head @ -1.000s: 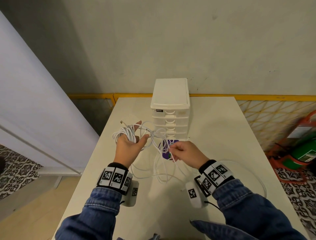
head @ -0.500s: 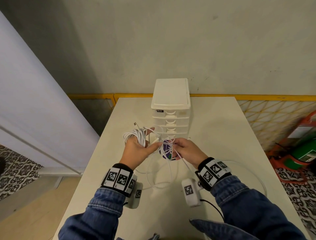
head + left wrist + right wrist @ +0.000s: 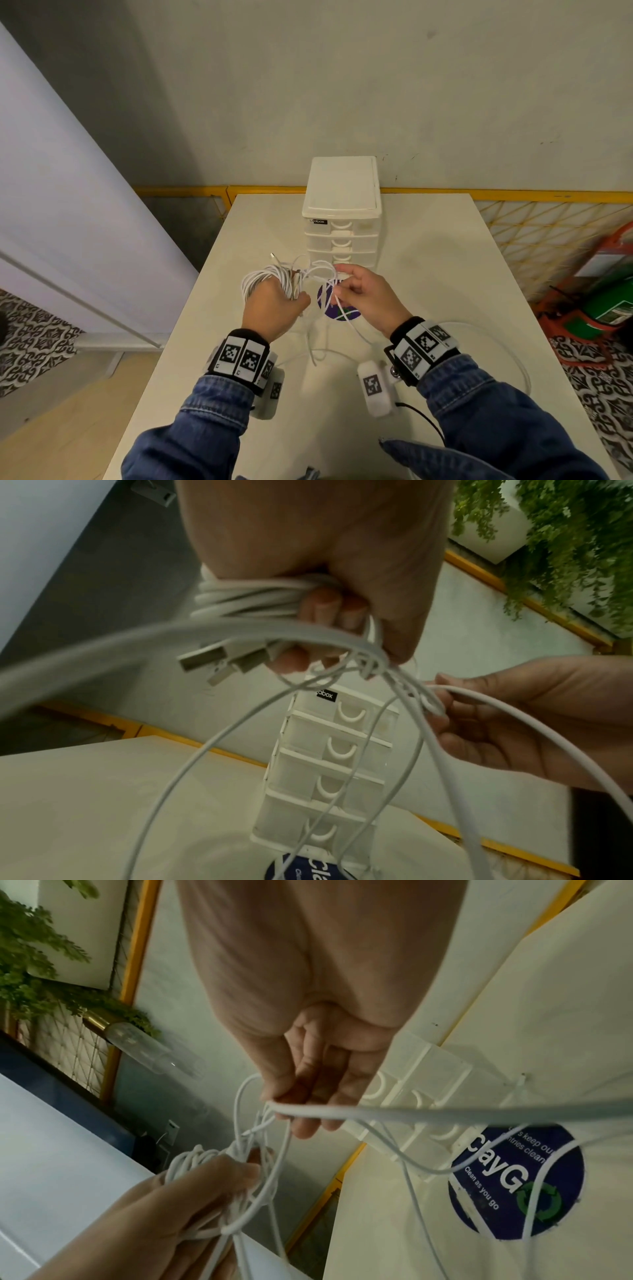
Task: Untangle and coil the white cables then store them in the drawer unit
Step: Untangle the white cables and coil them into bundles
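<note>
My left hand [image 3: 274, 306] grips a bunch of white cable coils [image 3: 260, 277] above the table, with several USB plugs [image 3: 219, 661] sticking out past its fingers. My right hand [image 3: 363, 294] pinches a white cable strand [image 3: 377, 1112] close beside the left hand, just in front of the drawer unit. Loose cable loops [image 3: 322, 349] hang from both hands down to the table. The white drawer unit [image 3: 342, 219] stands at the table's back middle, all its drawers [image 3: 329, 753] closed.
A round blue sticker [image 3: 337, 303] lies on the white table [image 3: 428, 274] below the hands. One long cable [image 3: 507, 349] curves over the table's right side. A yellow mesh fence [image 3: 534, 233] and a red and green object [image 3: 603, 294] stand right of the table.
Both hands have risen and moved closer together toward the drawer unit. The right hand now pinches a strand right beside the left hand's bundle, and the hanging loops are shorter.
</note>
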